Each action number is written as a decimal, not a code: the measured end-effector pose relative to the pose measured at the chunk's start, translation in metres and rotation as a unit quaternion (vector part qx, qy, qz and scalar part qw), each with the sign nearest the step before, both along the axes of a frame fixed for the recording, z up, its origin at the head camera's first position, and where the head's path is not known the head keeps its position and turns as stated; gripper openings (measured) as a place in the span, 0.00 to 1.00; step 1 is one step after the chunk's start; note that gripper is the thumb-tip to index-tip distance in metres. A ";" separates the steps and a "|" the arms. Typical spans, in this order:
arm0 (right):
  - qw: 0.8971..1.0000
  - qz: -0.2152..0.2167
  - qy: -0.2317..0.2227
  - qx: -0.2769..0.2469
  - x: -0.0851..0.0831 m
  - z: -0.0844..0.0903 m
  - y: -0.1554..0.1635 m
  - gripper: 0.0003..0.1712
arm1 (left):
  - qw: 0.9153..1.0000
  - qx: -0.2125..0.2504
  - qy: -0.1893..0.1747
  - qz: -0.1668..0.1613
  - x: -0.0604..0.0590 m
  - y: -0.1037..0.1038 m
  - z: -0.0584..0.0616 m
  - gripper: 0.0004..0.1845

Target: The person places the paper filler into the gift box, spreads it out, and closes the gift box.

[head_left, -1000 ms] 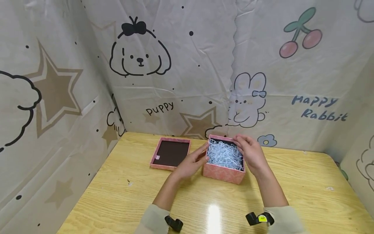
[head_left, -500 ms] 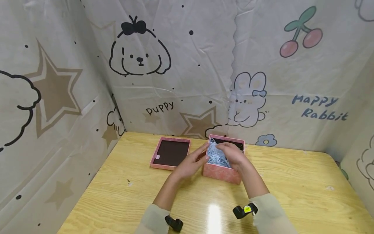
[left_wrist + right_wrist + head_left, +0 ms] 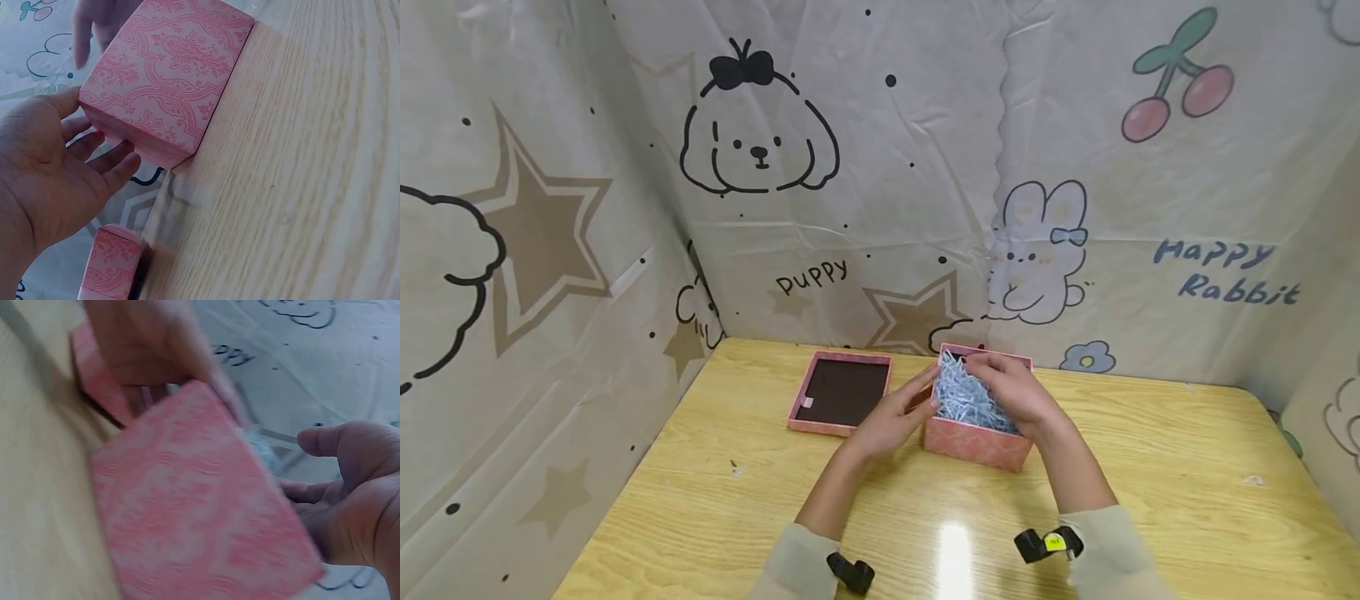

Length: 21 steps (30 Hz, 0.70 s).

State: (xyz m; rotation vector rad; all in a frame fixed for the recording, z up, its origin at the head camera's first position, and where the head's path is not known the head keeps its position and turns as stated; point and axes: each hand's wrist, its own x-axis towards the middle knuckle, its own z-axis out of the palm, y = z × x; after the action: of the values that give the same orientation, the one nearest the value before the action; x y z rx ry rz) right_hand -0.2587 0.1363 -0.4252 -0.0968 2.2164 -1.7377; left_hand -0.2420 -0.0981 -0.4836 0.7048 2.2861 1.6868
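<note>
A pink patterned box (image 3: 976, 442) stands open on the wooden table, filled with pale blue shredded paper (image 3: 958, 398). My left hand (image 3: 897, 414) rests open against the box's left wall, fingers straight; the left wrist view shows the left hand (image 3: 59, 169) with its fingertips on the box (image 3: 169, 75) near a corner. My right hand (image 3: 1013, 393) lies over the shredded paper inside the box, fingers spread and relaxed. The blurred right wrist view shows the right hand (image 3: 350, 500) reaching over the box (image 3: 200, 512) rim.
The box's pink lid (image 3: 841, 392) lies upside down on the table left of the box, dark inside showing. Cartoon-printed cloth walls (image 3: 850, 167) enclose the table at the back and both sides. Bare wooden tabletop (image 3: 1150, 483) spreads in front and to the right.
My right hand moved from the box's right rim in over the shredded paper, then shifted slightly right on it. The left hand stayed against the box's left side.
</note>
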 end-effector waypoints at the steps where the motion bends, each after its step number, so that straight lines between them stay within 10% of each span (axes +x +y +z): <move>1: 1.000 -0.003 -0.002 -0.008 0.001 0.005 0.005 0.34 | 1.000 -0.002 0.000 0.001 0.000 0.000 0.000 0.32; 9: 0.997 -0.016 0.034 -0.066 0.011 0.025 0.044 0.39 | 1.000 -0.010 0.000 0.011 0.002 0.001 0.002 0.32; 21: 0.988 -0.081 0.048 -0.121 0.025 0.008 0.043 0.36 | 1.000 -0.005 -0.005 0.014 0.000 0.005 -0.002 0.31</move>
State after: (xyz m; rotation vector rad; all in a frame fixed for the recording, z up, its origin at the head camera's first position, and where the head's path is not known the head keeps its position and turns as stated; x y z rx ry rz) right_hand -0.2341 0.1789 -0.4174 -0.0591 2.1213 -2.1276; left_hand -0.2422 -0.0936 -0.4858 0.6641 2.3054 1.6866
